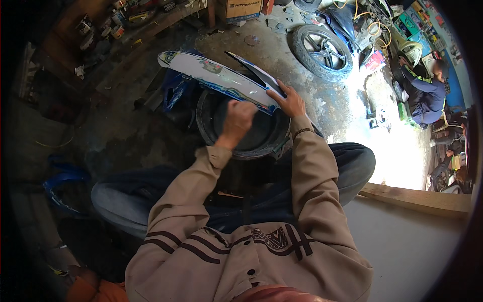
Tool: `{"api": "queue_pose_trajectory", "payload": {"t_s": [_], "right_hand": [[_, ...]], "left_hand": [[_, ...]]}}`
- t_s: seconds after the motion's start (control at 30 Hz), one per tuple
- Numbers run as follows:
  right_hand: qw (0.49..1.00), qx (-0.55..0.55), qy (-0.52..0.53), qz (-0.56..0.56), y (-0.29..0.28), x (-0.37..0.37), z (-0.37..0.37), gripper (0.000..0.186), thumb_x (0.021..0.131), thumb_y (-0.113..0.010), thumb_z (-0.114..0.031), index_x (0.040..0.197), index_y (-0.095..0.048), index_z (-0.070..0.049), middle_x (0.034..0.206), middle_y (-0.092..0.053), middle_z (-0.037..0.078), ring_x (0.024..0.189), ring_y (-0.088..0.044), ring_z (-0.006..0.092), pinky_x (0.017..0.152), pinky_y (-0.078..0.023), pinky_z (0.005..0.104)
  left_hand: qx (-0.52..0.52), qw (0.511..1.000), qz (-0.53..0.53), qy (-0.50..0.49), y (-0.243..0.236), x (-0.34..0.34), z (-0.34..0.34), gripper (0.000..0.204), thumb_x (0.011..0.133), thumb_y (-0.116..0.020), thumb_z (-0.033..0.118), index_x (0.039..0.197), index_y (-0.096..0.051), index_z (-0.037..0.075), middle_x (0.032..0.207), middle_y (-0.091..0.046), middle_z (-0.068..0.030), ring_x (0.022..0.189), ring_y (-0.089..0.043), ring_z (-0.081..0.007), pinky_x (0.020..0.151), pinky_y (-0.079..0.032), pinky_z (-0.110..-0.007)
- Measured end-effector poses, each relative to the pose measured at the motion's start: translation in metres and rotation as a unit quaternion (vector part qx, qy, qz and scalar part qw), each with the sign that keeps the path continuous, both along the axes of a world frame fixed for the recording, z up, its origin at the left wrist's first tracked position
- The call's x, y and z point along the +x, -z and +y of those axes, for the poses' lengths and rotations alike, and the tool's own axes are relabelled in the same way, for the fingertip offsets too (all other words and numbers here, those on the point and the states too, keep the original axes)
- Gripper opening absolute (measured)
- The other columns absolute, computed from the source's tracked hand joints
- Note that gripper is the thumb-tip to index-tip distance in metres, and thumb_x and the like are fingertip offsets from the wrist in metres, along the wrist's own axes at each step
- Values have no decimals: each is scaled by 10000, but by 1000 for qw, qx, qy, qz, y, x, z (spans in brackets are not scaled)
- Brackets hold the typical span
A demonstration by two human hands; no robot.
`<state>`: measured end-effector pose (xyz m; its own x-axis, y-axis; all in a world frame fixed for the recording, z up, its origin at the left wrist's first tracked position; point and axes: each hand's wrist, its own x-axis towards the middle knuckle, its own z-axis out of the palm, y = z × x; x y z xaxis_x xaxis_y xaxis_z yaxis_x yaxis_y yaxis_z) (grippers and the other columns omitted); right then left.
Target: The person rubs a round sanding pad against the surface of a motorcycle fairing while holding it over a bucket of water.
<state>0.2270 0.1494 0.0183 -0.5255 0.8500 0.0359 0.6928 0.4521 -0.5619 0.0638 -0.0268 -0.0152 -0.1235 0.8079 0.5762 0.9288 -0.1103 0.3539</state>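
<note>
A long white motorcycle body panel [211,72] with blue and dark edging lies slantwise above a round black tub [203,118]. It has a narrower dark-edged arm [251,72] on its far side. My right hand [291,103] grips the panel's right end, thumb and fingers on either side of the arm's base. Over the tub, close to the panel's near edge, my left hand [238,121] is closed with its fingers curled in. Whatever it may hold is hidden. The tub's inside is dark, and I cannot make out its contents.
A spoked wheel with a tyre [322,53] lies at the far right, near a cardboard box [239,10]. Blue panels [177,93] lie left of the tub; another blue part [63,183] is farther left. A person in dark blue [427,95] sits at the right. A wooden beam [417,200] runs near my right knee.
</note>
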Motion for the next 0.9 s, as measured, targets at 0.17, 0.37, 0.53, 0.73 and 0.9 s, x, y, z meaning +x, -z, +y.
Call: {"api": "queue_pose_trajectory", "payload": {"t_s": [0.17, 0.37, 0.53, 0.73, 0.9], "right_hand": [[1000, -8, 1, -3, 0, 2, 2, 889, 862, -672, -827, 1533, -639, -244, 1376, -696, 178, 1279, -668, 394, 1078, -514, 491], [1000, -8, 4, -2, -1, 0, 2, 891, 858, -676, -825, 1528, -643, -238, 1378, -692, 188, 1287, -664, 396, 1087, -508, 503], [1000, -13, -1, -4, -1, 1, 2, 884, 864, -675, -818, 1524, -647, -230, 1383, -695, 184, 1283, -670, 391, 1088, -511, 491], [1000, -11, -4, 13, -1, 1, 2, 881, 862, -674, -819, 1512, -659, -224, 1385, -698, 184, 1287, -669, 389, 1089, -512, 485], [1000, -5, 7, -1, -1, -1, 1, 881, 862, -676, -818, 1508, -662, -219, 1389, -698, 176, 1292, -668, 384, 1088, -513, 482]], "left_hand": [[13, 1000, 4, -17, -8, -17, -4, 91, 982, -692, 121, 1048, -750, 98, 1082, -766, -52, 1068, -714, -219, 1016, -422, -447], [11, 993, -20, -113, -14, -67, -15, 107, 968, -689, 103, 1054, -753, 103, 1093, -764, -55, 1072, -710, -233, 985, -422, -468], [5, 999, 29, 35, -2, 17, 1, 154, 972, -693, 106, 1100, -779, 110, 1100, -782, -54, 1088, -725, -227, 1000, -430, -472], [-5, 998, 23, -63, -16, -44, -12, 130, 1000, -693, 152, 1087, -782, 114, 1107, -788, -37, 1086, -727, -219, 1036, -401, -472], [-29, 992, 0, -125, -14, -59, -13, 116, 992, -698, 157, 1068, -778, 119, 1093, -785, -26, 1061, -725, -208, 1033, -385, -468]]}}
